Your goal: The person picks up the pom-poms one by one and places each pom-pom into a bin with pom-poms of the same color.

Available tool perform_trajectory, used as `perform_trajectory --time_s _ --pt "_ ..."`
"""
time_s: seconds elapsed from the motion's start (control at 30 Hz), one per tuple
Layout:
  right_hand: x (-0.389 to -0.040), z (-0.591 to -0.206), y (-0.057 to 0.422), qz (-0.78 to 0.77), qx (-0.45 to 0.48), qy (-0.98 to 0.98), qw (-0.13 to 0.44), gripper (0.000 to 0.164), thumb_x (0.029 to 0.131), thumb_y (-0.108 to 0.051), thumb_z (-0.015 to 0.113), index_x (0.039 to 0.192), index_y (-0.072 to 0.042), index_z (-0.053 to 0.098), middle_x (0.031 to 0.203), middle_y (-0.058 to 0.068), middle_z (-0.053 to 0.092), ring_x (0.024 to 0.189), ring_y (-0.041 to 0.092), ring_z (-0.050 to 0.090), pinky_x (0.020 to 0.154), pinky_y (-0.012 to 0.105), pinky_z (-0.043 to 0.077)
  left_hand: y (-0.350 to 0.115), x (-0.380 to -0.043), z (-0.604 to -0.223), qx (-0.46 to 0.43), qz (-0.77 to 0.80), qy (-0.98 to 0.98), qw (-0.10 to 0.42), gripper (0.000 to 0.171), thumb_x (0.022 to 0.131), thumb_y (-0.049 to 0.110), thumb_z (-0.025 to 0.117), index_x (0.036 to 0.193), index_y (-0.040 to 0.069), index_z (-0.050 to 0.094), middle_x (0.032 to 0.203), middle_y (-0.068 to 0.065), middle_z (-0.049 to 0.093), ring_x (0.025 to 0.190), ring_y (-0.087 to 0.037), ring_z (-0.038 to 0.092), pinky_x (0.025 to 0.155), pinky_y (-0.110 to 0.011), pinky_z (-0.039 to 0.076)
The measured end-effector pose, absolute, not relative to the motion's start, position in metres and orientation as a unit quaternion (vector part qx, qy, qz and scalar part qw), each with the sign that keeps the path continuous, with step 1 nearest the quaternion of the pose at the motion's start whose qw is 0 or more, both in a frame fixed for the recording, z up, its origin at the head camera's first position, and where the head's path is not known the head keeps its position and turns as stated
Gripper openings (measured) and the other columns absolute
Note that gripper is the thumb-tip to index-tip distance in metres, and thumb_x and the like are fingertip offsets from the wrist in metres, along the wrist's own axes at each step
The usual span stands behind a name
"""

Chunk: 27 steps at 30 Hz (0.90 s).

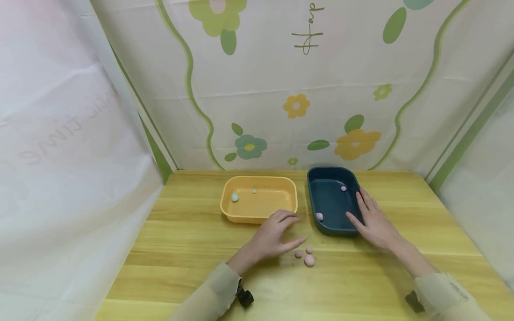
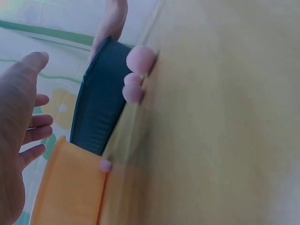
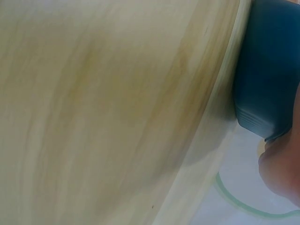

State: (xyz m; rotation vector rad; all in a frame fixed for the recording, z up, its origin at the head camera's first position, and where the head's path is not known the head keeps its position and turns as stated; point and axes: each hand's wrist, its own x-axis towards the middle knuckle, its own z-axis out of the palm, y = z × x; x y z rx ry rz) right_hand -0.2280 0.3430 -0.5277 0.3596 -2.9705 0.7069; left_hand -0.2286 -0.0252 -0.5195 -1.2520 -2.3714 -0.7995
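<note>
My left hand point(image 1: 273, 236) hovers with fingers spread beside the front right corner of a yellow tray point(image 1: 245, 220). Just right of its thumb, a larger pink ball point(image 1: 308, 260) and two smaller ones, a mauve ball point(image 1: 298, 254) and a pale pink ball point(image 1: 308, 249), lie on the table. Another small pink ball point(image 2: 105, 165) shows by the yellow tray in the left wrist view. My right hand point(image 1: 375, 225) rests on the right rim of a dark blue tray point(image 1: 335, 232), fingers extended, thumb reaching over the edge. Inside are two pink balls, one front left point(image 1: 319, 216), one farther back point(image 1: 343, 189).
In the yellow tray lie a light blue ball point(image 1: 234, 197) and a tiny greenish ball point(image 1: 254, 191). The wooden table point(image 1: 192, 249) ends at a flower-printed cloth point(image 1: 273, 80) behind the trays. White cloth point(image 1: 68, 178) also hangs at the left side.
</note>
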Motion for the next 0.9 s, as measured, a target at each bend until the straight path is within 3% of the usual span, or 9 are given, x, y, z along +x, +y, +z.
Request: perform_trajectory --time_s 0.37,0.57,0.77,0.9 --pt "-0.228 -0.525 0.343 0.229 0.112 -0.967 0.027 0.091 0.115 -0.049 0.053 0.173 0.006 0.010 0.184 0.029 0.001 0.165 0.062 0.013 0.139 0.066 0.007 -0.037 -0.214 -0.532 -0.456 -0.212 -0.837 0.216 0.036 0.097 0.029 0.084 0.127 0.011 0.078 0.129 -0.009 0.076 0.123 -0.021 0.070 0.111 -0.036 0.059" --pt "-0.228 -0.525 0.343 0.231 0.110 -0.967 0.021 0.092 0.115 -0.050 0.052 0.173 0.006 0.009 0.184 0.029 -0.001 0.164 0.063 0.013 0.138 0.069 0.009 -0.041 -0.204 -0.536 -0.413 -0.201 -0.873 0.165 0.042 0.099 0.028 0.083 0.136 0.010 0.074 0.134 -0.011 0.074 0.124 -0.022 0.071 0.107 -0.036 0.062" --pt "-0.227 -0.524 0.344 0.231 0.108 -0.967 0.012 0.092 0.115 -0.051 0.051 0.174 0.005 0.007 0.184 0.026 -0.005 0.165 0.063 0.010 0.136 0.072 0.009 -0.040 -0.204 -0.539 -0.358 -0.178 -0.911 0.099 0.047 0.106 0.028 0.074 0.148 0.008 0.067 0.144 -0.008 0.069 0.130 -0.021 0.069 0.121 -0.042 0.055" --pt "-0.227 -0.523 0.343 0.228 0.106 -0.968 0.007 0.092 0.115 -0.050 0.052 0.173 0.006 0.008 0.184 0.028 -0.004 0.164 0.063 0.011 0.133 0.076 0.015 -0.039 -0.203 -0.540 -0.345 -0.166 -0.921 0.077 0.047 0.107 0.028 0.072 0.150 0.009 0.066 0.145 -0.006 0.068 0.128 -0.020 0.068 0.123 -0.043 0.053"
